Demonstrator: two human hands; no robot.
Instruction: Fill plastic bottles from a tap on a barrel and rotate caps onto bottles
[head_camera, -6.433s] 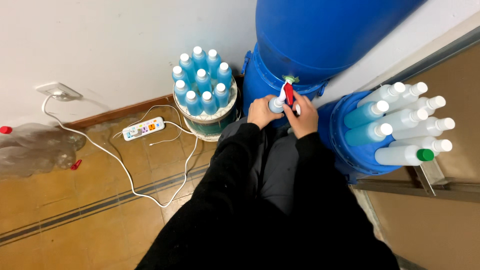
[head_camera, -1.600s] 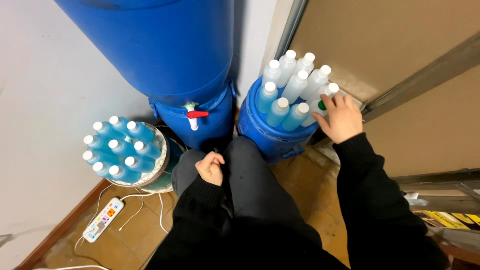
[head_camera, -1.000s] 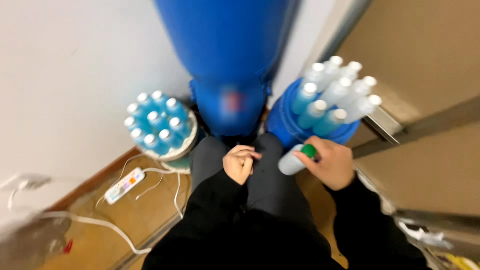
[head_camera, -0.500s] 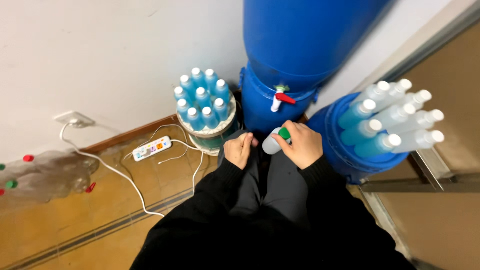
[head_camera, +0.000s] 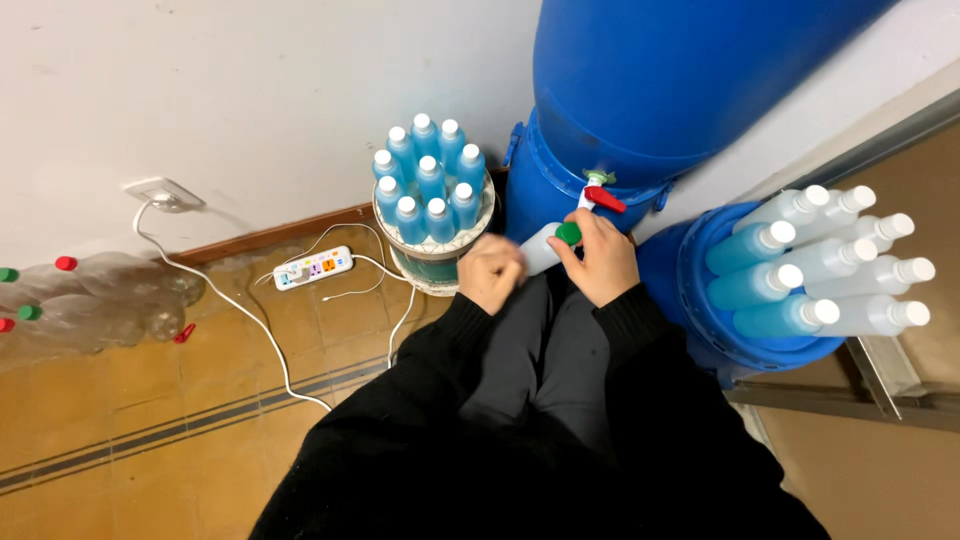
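Head view. Reference landmark: the large blue drum (head_camera: 640, 90), standing against the white wall (head_camera: 200, 90).

The bottle (head_camera: 545, 248), pale with a green cap (head_camera: 569, 233), is held in front of the drum's lower section, just below the tap with the red lever (head_camera: 601, 197). It lies tilted, cap end up toward the tap, over the person's grey-trousered lap.

Right hand (head_camera: 598, 262): positioned directly below the tap. The fingers (head_camera: 590, 228) are curled closed around the cap end of the bottle; the green cap shows between thumb and fingers, in contact with them.

Left hand (head_camera: 490, 272): positioned to the left of the bottle, in front of the drum's base. The fingers are folded in against the lower body of the bottle. The contact point is hidden behind the knuckles, so a full grasp cannot be confirmed; the hand is touching the bottle.

To the left of the drum, touching its base, a round white bucket (head_camera: 435, 255) holds upright blue-filled bottles with white caps (head_camera: 428, 180). To the right of the drum, a blue tub (head_camera: 700, 300) holds further white-capped bottles (head_camera: 820, 260), leaning outward. Farther left of the drum, a white power strip (head_camera: 314, 268) lies on the tiled floor (head_camera: 150, 400) near the wall.
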